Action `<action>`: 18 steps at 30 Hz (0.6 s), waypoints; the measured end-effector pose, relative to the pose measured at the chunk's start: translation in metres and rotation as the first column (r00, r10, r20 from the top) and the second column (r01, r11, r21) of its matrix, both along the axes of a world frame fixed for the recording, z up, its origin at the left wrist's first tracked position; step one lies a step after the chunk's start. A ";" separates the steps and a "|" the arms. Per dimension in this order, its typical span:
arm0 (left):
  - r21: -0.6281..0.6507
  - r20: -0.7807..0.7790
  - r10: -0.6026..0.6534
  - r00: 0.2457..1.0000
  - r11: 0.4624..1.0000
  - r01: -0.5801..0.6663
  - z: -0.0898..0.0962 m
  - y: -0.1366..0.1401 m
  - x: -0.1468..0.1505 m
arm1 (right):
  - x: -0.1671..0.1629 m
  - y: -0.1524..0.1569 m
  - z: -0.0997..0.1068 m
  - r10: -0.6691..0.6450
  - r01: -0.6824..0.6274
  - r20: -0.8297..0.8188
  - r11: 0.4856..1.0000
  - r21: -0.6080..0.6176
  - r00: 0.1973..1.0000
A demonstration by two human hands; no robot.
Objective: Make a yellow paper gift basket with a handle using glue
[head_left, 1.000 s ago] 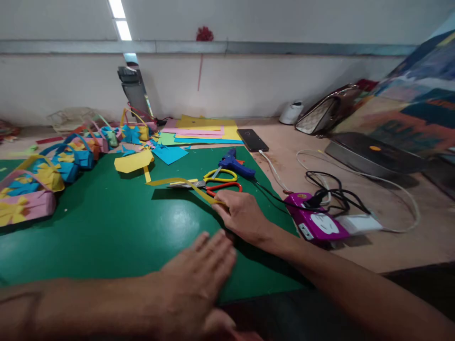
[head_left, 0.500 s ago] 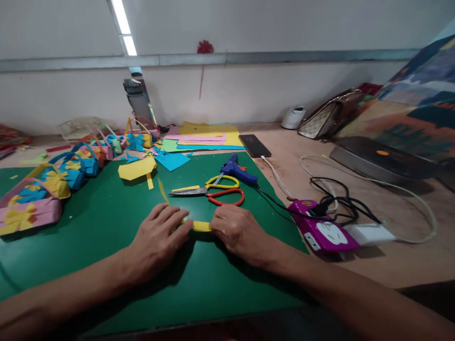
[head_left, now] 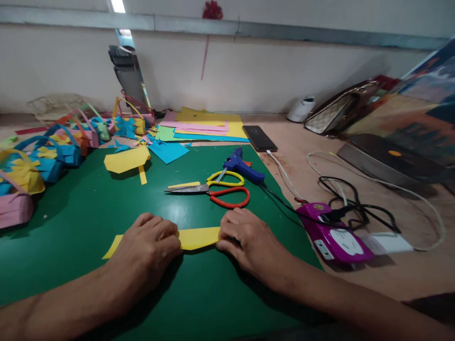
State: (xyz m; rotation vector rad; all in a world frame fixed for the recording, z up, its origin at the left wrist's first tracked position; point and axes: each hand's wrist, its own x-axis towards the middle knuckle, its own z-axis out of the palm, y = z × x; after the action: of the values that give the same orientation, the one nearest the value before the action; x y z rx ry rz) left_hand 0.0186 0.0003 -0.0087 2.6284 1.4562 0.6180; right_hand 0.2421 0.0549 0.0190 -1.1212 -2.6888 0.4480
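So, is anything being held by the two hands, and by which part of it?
A yellow paper strip: the right hand holds its right end; the left hand grips it short of the left end, which sticks out.

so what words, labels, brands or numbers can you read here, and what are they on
No text can be read.
Gold round sticker on the purple power strip: too small and blurred.
Orange spot on the dark box: too blurred to tell.
Yellow paper: no writing shows.
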 end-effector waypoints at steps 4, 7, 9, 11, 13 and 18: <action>-0.213 0.010 0.043 0.999 0.976 -0.040 0.006 0.004 -0.002 | 0.001 0.000 0.003 -0.008 0.008 0.006 0.999 -0.034 1.000; -0.261 -0.009 0.055 0.998 0.964 -0.056 0.010 0.006 -0.005 | 0.000 0.000 0.004 -0.022 0.022 0.009 0.999 -0.038 1.000; -0.277 -0.035 0.055 0.998 0.959 -0.063 0.013 0.007 -0.007 | -0.001 0.000 0.003 -0.036 0.036 0.008 0.999 -0.025 0.999; -0.291 -0.068 0.056 0.996 0.954 -0.073 0.015 0.008 -0.009 | -0.002 0.000 0.000 -0.049 0.050 0.004 0.999 -0.009 0.999; -0.293 -0.093 0.065 0.993 0.952 -0.090 0.016 0.010 -0.011 | -0.002 0.001 -0.004 -0.056 0.056 -0.007 0.998 0.011 0.998; -0.288 -0.049 0.093 0.994 0.952 -0.103 0.014 0.012 -0.014 | -0.003 0.003 -0.009 -0.050 0.053 -0.051 0.997 0.055 0.997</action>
State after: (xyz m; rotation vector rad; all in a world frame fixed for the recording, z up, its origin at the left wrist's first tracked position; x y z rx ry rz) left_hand 0.0049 0.0125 0.0055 2.3647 1.5606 0.3355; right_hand 0.2395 0.0578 0.0103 -1.1452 -2.6065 0.3836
